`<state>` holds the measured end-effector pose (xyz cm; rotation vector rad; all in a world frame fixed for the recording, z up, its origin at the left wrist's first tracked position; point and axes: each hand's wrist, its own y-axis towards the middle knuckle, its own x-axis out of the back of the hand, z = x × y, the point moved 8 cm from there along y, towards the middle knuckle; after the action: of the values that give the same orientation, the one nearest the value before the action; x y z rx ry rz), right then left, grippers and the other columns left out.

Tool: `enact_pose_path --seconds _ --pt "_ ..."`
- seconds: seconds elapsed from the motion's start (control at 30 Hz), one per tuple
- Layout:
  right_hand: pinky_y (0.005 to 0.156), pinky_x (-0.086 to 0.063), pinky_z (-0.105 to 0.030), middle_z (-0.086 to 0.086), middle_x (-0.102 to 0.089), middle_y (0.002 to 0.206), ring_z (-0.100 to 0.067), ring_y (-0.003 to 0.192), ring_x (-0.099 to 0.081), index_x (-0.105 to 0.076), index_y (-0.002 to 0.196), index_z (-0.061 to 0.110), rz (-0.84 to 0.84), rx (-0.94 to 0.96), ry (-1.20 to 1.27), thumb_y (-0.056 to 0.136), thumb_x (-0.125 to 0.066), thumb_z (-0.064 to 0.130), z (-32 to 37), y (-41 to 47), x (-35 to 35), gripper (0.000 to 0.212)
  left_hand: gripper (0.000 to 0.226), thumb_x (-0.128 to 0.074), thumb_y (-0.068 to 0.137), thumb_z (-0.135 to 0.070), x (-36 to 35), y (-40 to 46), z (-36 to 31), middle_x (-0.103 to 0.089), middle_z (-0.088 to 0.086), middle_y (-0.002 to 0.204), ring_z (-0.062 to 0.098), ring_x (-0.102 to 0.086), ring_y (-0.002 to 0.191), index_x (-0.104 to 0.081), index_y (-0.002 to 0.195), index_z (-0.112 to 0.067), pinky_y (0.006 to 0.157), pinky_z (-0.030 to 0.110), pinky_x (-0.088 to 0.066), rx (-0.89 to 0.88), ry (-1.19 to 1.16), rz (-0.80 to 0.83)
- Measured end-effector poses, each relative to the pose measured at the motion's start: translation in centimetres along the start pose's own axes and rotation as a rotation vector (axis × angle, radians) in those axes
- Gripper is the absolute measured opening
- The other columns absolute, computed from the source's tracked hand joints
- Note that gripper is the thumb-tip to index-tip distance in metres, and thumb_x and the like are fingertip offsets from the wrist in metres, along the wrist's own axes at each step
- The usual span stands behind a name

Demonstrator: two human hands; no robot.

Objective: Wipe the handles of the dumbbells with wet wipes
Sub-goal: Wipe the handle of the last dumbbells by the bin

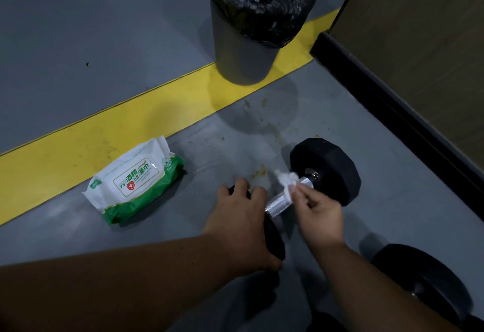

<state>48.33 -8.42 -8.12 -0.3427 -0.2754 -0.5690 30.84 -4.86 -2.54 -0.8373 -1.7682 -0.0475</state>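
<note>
A black dumbbell [327,169] with a shiny metal handle [279,202] lies on the grey floor. My left hand [239,216] grips its near black weight, fingers curled over the top edge. My right hand [318,212] pinches a crumpled white wet wipe [286,181] against the handle near the far weight. A white and green pack of wet wipes [133,181] lies on the floor to the left, beside the yellow line.
A grey bin [243,51] with a black liner and used white wipes inside stands at the back. A second black dumbbell [424,282] lies at the lower right. A black skirting and a wall [419,43] run along the right.
</note>
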Motion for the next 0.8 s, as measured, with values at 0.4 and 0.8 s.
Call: enact_pose_path --seconds 0.4,0.8 --pt "0.048 -0.048 -0.023 -0.003 -0.063 0.052 -0.011 0.043 -0.054 -0.073 0.117 0.028 0.032 -0.011 -0.076 0.099 -0.063 0.025 0.7 1.0 0.7 0.021 0.093 -0.072 0.045 -0.08 0.0 0.0 0.1 -0.034 -0.001 0.119 0.022 -0.031 0.101 -0.036 0.115 -0.03 0.088 0.036 -0.044 -0.025 0.004 -0.018" --pt "0.054 -0.048 -0.024 -0.004 -0.062 0.052 -0.011 0.048 -0.053 -0.076 0.113 0.029 -0.062 -0.085 -0.026 0.099 -0.061 0.034 0.1 1.1 0.9 0.021 0.094 -0.073 0.054 -0.08 0.3 -0.2 -0.4 -0.036 0.0 0.124 0.023 -0.031 0.107 -0.038 0.123 -0.027 0.093 0.036 -0.037 -0.052 0.047 -0.009"
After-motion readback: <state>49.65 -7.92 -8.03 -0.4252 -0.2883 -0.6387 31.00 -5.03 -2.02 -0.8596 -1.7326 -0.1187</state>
